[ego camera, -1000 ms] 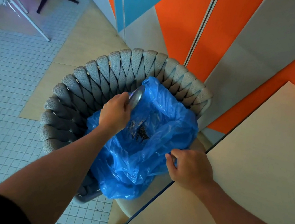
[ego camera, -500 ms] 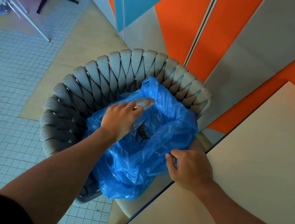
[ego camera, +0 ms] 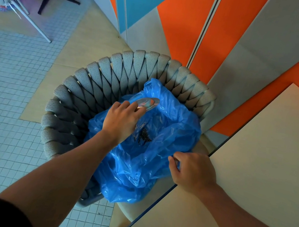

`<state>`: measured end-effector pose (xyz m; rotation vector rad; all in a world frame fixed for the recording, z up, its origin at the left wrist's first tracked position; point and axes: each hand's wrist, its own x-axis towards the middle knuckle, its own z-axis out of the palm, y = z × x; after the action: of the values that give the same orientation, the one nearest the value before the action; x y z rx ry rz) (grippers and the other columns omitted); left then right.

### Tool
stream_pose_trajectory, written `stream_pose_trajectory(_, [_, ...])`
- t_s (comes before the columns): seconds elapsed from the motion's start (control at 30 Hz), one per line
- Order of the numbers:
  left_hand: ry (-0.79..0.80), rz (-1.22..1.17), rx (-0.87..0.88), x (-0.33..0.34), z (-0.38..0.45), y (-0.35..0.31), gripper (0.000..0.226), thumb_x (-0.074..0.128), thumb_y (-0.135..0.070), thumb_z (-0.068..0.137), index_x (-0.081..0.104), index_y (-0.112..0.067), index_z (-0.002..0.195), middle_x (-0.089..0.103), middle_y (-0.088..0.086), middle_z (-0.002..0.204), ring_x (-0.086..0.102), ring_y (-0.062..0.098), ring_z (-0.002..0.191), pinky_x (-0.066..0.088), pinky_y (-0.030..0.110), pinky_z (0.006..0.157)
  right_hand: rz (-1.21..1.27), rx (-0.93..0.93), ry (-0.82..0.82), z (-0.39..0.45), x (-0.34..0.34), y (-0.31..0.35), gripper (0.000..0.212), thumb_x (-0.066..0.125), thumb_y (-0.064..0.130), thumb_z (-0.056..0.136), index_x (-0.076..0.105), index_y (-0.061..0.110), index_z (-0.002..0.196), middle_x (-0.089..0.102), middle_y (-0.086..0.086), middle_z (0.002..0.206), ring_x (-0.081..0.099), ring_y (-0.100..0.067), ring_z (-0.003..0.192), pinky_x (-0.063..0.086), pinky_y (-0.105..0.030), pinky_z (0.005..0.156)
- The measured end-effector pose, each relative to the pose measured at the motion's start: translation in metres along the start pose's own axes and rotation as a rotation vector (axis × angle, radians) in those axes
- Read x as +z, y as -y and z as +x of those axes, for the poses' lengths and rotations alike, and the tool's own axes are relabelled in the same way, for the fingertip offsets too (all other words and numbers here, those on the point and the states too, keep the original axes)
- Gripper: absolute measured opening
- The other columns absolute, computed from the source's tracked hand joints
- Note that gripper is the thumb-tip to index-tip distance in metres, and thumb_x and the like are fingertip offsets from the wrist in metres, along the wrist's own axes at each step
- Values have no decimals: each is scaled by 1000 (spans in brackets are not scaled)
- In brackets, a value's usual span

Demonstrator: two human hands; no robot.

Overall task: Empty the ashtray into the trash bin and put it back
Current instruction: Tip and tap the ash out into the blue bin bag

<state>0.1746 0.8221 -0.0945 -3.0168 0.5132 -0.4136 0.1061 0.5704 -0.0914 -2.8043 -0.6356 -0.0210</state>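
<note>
Left hand (ego camera: 122, 121) out over the blue trash bag (ego camera: 150, 157), grip pinched on the near rim of the silver ashtray (ego camera: 147, 102), fingers closed across its edge. Ashtray held up at about 12 o'clock of that hand, nearly edge-on to the camera, above the bag's open mouth. Dark ash and crumbs (ego camera: 143, 135) lying down inside the bag, just at 3 o'clock of the left wrist. Right hand (ego camera: 194, 171) at 4 o'clock of the bag, grip curled tight, pinching the bag's edge against the desk (ego camera: 252, 166) corner. Bag sitting in the seat of a grey woven chair (ego camera: 98, 87), woven back curving round from 8 to 1 o'clock. Tiled floor (ego camera: 9, 93) at 9 o'clock.
</note>
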Motion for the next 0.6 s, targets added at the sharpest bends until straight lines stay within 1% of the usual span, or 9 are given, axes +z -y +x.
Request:
stream_pose_trajectory(0.1, [-9, 4, -15, -1, 1, 1, 31, 70, -7, 74, 62, -10, 104, 59, 9, 80, 54, 31, 71, 40, 39, 60, -3, 3, 6, 0, 0, 0, 38, 52, 39, 89, 46, 22, 55, 41, 9, 44, 34, -11, 38, 15, -21, 43])
stream_pose_trajectory(0.2, [83, -3, 17, 0, 2, -1, 33, 68, -8, 78, 62, -14, 110, 59, 5, 79, 55, 28, 70, 34, 35, 57, -10, 4, 10, 0, 0, 0, 38, 50, 40, 90, 49, 22, 56, 44, 8, 44, 36, -11, 38, 19, -21, 43])
stream_pose_trajectory(0.27, [104, -15, 6, 0, 1, 0, 37, 68, -8, 79, 62, -15, 114, 62, 6, 83, 57, 29, 73, 36, 35, 58, -11, 2, 11, 0, 0, 0, 38, 50, 41, 90, 50, 22, 57, 47, 7, 44, 37, -10, 38, 21, -21, 44])
stream_pose_trajectory(0.37, [66, -5, -14, -1, 0, 0, 37, 72, -8, 74, 64, -12, 110, 63, 9, 83, 57, 31, 73, 41, 37, 59, -8, 2, 6, 0, 0, -1, 38, 49, 40, 89, 49, 22, 57, 48, 6, 44, 38, -11, 38, 22, -21, 44])
stream_pose_trajectory(0.5, [-3, 2, -15, -1, 2, 1, 38, 73, -6, 71, 61, -11, 106, 61, 9, 82, 54, 31, 72, 39, 37, 59, -13, 1, 13, -1, 0, -1, 38, 49, 41, 90, 51, 21, 58, 50, 6, 45, 41, -12, 39, 24, -21, 44])
stream_pose_trajectory(0.53, [-5, 1, -17, -1, 3, 1, 38, 73, -6, 71, 61, -11, 107, 60, 9, 82, 54, 31, 71, 38, 37, 59, -11, 1, 13, -1, 0, -1, 38, 49, 41, 90, 51, 21, 58, 51, 5, 46, 42, -12, 39, 24, -21, 44])
stream_pose_trajectory(0.6, [39, 0, -4, 0, 3, 1, 37, 69, -6, 75, 62, -13, 110, 59, 6, 81, 53, 28, 71, 36, 36, 59, -5, 0, 16, 0, 0, -1, 38, 50, 41, 91, 52, 21, 58, 51, 5, 46, 43, -13, 40, 25, -22, 44])
